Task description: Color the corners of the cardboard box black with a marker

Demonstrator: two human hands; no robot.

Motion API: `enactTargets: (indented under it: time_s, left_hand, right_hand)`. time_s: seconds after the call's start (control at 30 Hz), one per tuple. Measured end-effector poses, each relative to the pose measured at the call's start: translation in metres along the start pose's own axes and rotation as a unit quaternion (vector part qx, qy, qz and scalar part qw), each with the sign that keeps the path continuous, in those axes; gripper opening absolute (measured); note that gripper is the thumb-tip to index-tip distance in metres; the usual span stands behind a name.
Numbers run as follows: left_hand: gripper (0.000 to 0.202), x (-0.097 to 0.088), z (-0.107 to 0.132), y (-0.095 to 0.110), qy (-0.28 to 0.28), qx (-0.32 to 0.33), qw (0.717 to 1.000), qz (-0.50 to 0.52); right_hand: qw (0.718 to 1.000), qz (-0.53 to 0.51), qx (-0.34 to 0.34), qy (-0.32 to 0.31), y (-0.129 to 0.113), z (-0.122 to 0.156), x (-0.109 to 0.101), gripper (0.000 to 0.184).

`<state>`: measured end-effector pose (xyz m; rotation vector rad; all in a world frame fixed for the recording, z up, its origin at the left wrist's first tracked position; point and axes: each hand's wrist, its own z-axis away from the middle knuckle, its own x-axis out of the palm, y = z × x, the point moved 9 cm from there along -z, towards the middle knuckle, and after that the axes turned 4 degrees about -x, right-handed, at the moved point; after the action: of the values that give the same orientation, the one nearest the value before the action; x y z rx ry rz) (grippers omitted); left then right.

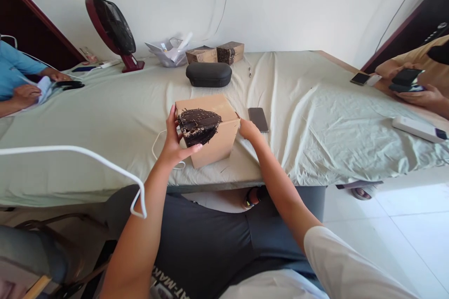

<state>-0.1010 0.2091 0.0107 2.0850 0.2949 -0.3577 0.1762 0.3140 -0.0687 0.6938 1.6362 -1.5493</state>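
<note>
A brown cardboard box with a dark, thready patch over its near top corner stands near the front edge of a table draped in a pale green sheet. My left hand grips the box's left side, thumb under the dark patch and fingers up along the corner. My right hand presses against the box's right upper edge, fingers curled on it. A thin white cord loops on the sheet beside my left hand.
A phone lies just right of the box. Behind are a black oval case, two small boxes, a plastic bag and a fan. Other people's hands sit at far left and far right. A white wire crosses low left.
</note>
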Motion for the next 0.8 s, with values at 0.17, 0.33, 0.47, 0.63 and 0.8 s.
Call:
enactTargets:
  time_s: [0.17, 0.33, 0.47, 0.63, 0.8]
  left_hand:
    - [0.143, 0.001, 0.001, 0.01, 0.024, 0.038, 0.998, -0.041]
    - [0.14, 0.004, 0.007, 0.039, 0.058, 0.123, 0.983, -0.126]
    - [0.136, 0.011, 0.014, 0.068, 0.072, 0.194, 0.961, -0.181]
    - [0.138, 0.026, 0.023, 0.098, 0.044, 0.245, 0.939, -0.238]
    - [0.141, 0.041, 0.031, 0.112, -0.02, 0.282, 0.923, -0.26]
  right_hand:
    - [0.979, -0.202, -0.002, 0.017, 0.023, 0.035, -0.027, 0.038]
    - [0.817, -0.561, -0.084, 0.105, 0.025, 0.059, -0.087, 0.036]
    - [0.764, -0.606, -0.154, 0.161, 0.001, 0.085, -0.118, 0.027]
    - [0.765, -0.559, -0.274, 0.165, -0.052, 0.128, -0.129, 0.046]
    - [0.795, -0.463, -0.337, 0.201, -0.089, 0.172, -0.124, 0.025]
